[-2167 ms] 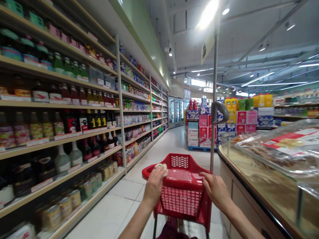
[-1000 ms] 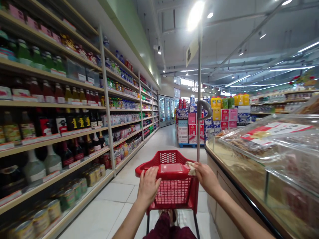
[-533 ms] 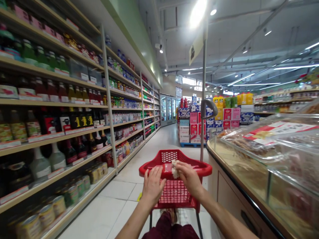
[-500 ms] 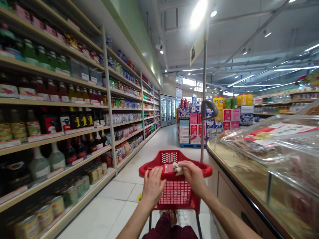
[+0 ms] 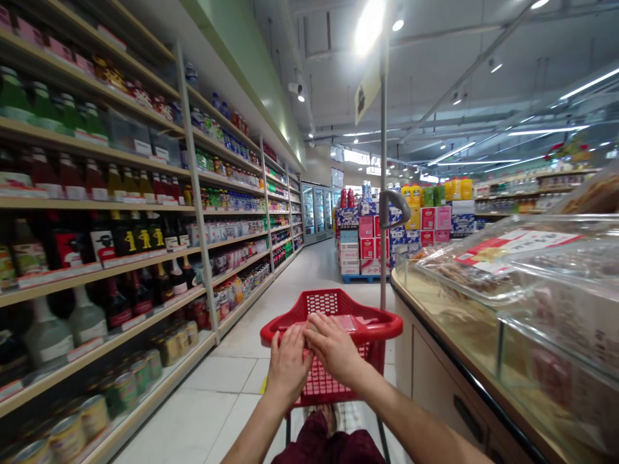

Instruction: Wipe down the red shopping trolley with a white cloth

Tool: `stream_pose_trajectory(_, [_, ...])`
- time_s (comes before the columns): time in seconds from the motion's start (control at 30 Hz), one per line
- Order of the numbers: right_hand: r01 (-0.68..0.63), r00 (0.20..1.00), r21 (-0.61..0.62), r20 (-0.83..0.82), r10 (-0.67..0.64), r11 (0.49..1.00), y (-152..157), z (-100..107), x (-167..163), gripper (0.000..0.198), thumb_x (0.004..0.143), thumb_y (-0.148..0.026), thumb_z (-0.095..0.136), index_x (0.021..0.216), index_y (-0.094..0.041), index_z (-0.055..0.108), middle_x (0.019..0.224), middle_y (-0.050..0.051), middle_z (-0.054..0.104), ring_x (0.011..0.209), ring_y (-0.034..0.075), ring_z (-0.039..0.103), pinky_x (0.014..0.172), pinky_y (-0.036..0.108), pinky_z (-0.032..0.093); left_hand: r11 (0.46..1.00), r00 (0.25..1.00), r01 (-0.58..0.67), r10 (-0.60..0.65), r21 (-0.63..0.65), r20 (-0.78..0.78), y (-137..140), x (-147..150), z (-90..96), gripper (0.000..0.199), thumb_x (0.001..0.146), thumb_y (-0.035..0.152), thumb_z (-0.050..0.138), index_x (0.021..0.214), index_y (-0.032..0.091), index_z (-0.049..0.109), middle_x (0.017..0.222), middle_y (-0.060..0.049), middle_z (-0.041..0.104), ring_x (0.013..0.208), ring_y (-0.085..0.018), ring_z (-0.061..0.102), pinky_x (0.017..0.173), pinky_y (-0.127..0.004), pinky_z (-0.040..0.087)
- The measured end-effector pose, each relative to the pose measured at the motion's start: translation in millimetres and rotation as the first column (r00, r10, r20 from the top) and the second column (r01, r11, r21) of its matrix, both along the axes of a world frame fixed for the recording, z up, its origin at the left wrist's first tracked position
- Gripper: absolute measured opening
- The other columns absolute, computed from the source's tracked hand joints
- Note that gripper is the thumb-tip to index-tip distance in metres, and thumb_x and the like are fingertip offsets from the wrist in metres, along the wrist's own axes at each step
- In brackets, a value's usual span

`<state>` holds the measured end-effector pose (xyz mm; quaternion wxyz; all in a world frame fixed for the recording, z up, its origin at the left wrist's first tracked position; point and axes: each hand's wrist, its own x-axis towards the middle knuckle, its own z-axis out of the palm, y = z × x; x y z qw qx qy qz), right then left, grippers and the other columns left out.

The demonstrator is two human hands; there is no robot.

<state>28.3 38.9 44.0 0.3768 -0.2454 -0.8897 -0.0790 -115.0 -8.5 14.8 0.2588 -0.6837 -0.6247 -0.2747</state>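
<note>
A red plastic shopping cart (image 5: 355,330) stands right in front of me. My left hand (image 5: 289,366) is curled over the near handle bar, left of its middle. Close against it, my right hand (image 5: 333,348) lies over the bar with its fingers bent, and the fingertips of both hands almost meet. What sits under the right palm and fingers is hidden; the crumpled white thing seen before does not show. Through the basket mesh appear pinkish flat shapes, too covered to name.
Shelves (image 5: 140,258) of bottles and cans run along the left. A display counter (image 5: 435,351) with clear plastic covers borders the right. Ahead, a metal pole (image 5: 383,161) rises near stacked drink cartons (image 5: 370,235) on a blue pallet. Glass-door fridges (image 5: 314,209) stand far off.
My right hand has moved left along the handle, up to my left hand. The crumpled white thing in its fingers has gone out of sight. The view has swung slightly to the right.
</note>
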Motion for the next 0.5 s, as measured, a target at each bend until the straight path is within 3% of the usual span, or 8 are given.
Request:
stream_pose_trajectory(0.07, [0.152,0.988,-0.008,-0.01,-0.152,0.988,11,1,35,0.03,0.082,-0.023,0.042,0.108,-0.028,0.054,0.125,0.003,0.046,0.118,0.023,0.035,0.094,0.046,0.027,1.0,1.0,0.019,-0.019,-0.005,0.004,0,0,2.4,0.042,0.077,0.026,0.043,0.118,0.018,0.044,0.118,-0.01,0.052,0.111,-0.024,0.044,0.095,-0.048,0.028])
stream_pose_trajectory(0.13, [0.374,0.924,-0.063,-0.058,-0.378,0.925,24,3,67,0.027,0.082,-0.024,0.04,0.102,-0.024,0.058,0.119,0.007,0.05,0.114,0.026,0.038,0.089,0.048,0.03,0.999,0.999,0.031,-0.031,0.01,0.013,0,2,2.6,0.043,0.076,0.026,0.044,0.119,0.019,0.043,0.119,-0.009,0.051,0.111,-0.024,0.044,0.095,-0.048,0.029])
stream_pose_trajectory(0.2, [0.455,0.884,-0.114,-0.062,-0.464,0.883,31,4,81,0.027,0.084,-0.024,0.036,0.094,-0.02,0.061,0.108,0.009,0.056,0.105,0.024,0.046,0.084,0.042,0.035,0.999,0.999,0.031,-0.032,0.034,0.018,0,4,1.1,0.044,0.076,0.025,0.045,0.12,0.02,0.042,0.12,-0.009,0.051,0.111,-0.024,0.043,0.095,-0.047,0.028])
stream_pose_trajectory(0.27, [0.4,0.911,-0.109,-0.061,-0.408,0.91,30,2,73,0.027,0.084,-0.027,0.036,0.089,-0.019,0.062,0.103,0.009,0.058,0.1,0.021,0.05,0.083,0.037,0.037,0.999,1.0,0.019,-0.02,0.046,0.014,0,4,-0.8,0.045,0.075,0.025,0.045,0.12,0.019,0.041,0.12,-0.009,0.05,0.112,-0.024,0.043,0.096,-0.048,0.026])
stream_pose_trajectory(0.4, [0.282,0.954,0.009,-0.106,-0.279,0.959,20,-8,49,0.029,0.078,-0.035,0.048,0.101,-0.019,0.058,0.118,0.01,0.05,0.111,0.024,0.042,0.09,0.039,0.031,0.999,0.999,-0.035,0.035,0.008,-0.022,-2,-3,0.3,0.047,0.076,0.022,0.044,0.122,0.017,0.04,0.122,-0.008,0.049,0.114,-0.023,0.041,0.098,-0.048,0.025])
stream_pose_trajectory(0.5, [0.28,0.957,0.035,-0.085,-0.277,0.959,32,-12,74,0.026,0.082,-0.032,0.042,0.103,-0.025,0.056,0.11,0.005,0.056,0.103,0.021,0.049,0.091,0.042,0.029,0.998,0.997,-0.061,0.06,-0.028,-0.054,-5,-10,4.0,0.047,0.076,0.021,0.042,0.123,0.016,0.039,0.123,-0.008,0.048,0.115,-0.022,0.04,0.098,-0.046,0.025])
